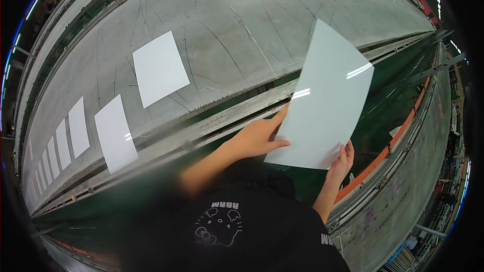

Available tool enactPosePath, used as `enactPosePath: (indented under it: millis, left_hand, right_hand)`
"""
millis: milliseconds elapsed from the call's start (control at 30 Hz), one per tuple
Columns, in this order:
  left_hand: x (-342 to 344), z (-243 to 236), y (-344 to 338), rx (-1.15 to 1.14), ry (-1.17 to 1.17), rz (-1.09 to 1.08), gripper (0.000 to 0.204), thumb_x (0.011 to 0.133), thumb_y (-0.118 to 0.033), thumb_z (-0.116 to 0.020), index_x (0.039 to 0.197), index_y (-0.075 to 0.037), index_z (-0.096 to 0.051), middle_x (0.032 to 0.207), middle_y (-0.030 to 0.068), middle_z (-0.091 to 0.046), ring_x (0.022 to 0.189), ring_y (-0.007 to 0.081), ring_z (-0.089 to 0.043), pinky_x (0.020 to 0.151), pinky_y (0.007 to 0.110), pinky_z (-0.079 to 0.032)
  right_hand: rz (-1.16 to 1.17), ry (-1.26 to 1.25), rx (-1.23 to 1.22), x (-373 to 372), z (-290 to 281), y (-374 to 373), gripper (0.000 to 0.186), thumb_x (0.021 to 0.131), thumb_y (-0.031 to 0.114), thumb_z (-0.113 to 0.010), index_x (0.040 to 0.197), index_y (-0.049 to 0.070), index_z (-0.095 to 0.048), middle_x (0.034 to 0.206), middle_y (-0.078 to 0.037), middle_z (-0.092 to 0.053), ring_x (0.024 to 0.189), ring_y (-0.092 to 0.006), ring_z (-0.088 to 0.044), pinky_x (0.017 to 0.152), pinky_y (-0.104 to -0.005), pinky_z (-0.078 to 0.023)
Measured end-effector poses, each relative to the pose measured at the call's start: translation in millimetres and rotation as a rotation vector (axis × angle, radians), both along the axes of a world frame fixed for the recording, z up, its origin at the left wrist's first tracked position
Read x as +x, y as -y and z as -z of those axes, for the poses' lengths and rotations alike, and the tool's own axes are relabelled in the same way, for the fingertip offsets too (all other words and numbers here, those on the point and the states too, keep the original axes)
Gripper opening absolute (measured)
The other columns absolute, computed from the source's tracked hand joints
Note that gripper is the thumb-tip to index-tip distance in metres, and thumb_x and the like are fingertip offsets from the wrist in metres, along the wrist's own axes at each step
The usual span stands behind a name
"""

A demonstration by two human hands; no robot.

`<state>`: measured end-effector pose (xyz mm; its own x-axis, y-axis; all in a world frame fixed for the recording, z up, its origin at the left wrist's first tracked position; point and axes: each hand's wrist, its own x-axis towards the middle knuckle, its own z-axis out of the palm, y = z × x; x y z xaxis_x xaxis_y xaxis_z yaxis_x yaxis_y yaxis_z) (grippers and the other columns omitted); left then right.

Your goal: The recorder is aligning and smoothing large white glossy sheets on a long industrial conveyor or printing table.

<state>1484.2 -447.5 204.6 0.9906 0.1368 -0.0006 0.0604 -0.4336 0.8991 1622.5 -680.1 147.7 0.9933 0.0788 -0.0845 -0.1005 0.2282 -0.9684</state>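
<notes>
We hold a glossy white sheet [325, 103] up in front of us with both hands, to the right of centre and above the green strip [383, 111] that runs between the long grey surfaces. Our left hand [259, 136] grips the sheet's near left edge, thumb laid along the bottom and fingers reaching up behind the edge. Our right hand [342, 162] pinches the sheet's near right corner, fingers curled over its lower edge. The sheet is tilted, its far corner pointing up and right, and it catches bright streaks of reflected ceiling light.

To the left, on the long grey desk [242, 25] that stretches away from us, a row of similar white sheets lies flat. The nearest of them, a larger-looking sheet [160, 68], sits well apart from the one we hold; the next sheet [115, 133] lies to its left, and further sheets [60, 141] follow in a line toward the left rim. The desk's surface is scored with dark scratches. An orange rail [398, 133] runs along the right side beyond the green strip. Our dark top [242, 221] fills the near foreground.
</notes>
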Motion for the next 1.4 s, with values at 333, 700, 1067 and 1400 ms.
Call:
enactPosePath:
  millis: [333, 700, 1067, 1400]
  left_hand:
    - [58.0, 27.8, -74.0, -0.117, -0.05, -0.23, 0.079, 0.068, -0.01, -0.062, 0.131, -0.01, -0.014, 0.073, 0.0146, -0.054, 0.063, 0.0242, -0.054, 0.06, 0.03, -0.043]
    - [83.5, 86.5, -208.4, -0.009, -0.068, -0.962, 0.058, 0.057, -0.015, -0.071, 0.107, -0.004, -0.043, 0.085, 0.0109, -0.049, 0.07, 0.019, -0.05, 0.062, 0.029, -0.042]
    - [154.4, 223.8, -275.9, 0.302, -0.27, -1.08, 0.07, 0.054, -0.034, -0.075, 0.107, -0.001, -0.044, 0.111, 0.0158, -0.04, 0.112, 0.0314, -0.031, 0.089, 0.04, -0.031]
    - [155.5, 274.9, -293.1, 0.45, -0.273, -1.023, 0.071, 0.062, -0.047, -0.064, 0.12, -0.011, -0.042, 0.133, 0.0228, -0.003, 0.121, 0.0437, 0.012, 0.094, 0.056, 0.004]
  right_hand:
    - [-0.15, 0.113, -0.313, 98.1, -1.3, -90.3, 0.034, 0.07, 0.002, -0.062, 0.101, -0.006, -0.048, 0.094, -0.01, -0.054, 0.087, -0.0155, -0.051, 0.078, -0.0249, -0.039]
    - [-0.844, 0.832, -0.85, 228.3, 31.9, -356.0, 0.049, 0.052, 0.025, -0.075, 0.086, 0.001, -0.049, 0.089, -0.013, -0.048, 0.084, -0.0237, -0.046, 0.073, -0.0314, -0.039]
    - [-1.069, 0.778, -1.13, 298.8, 150.3, -455.2, 0.048, 0.053, 0.026, -0.075, 0.084, 0.005, -0.047, 0.096, -0.013, -0.041, 0.094, -0.0268, -0.038, 0.077, -0.0336, -0.037]
    - [-1.113, 0.848, -1.092, 318.3, 181.6, -454.9, 0.048, 0.053, 0.031, -0.075, 0.08, 0.004, -0.046, 0.102, -0.013, -0.038, 0.102, -0.0275, -0.029, 0.079, -0.0342, -0.037]
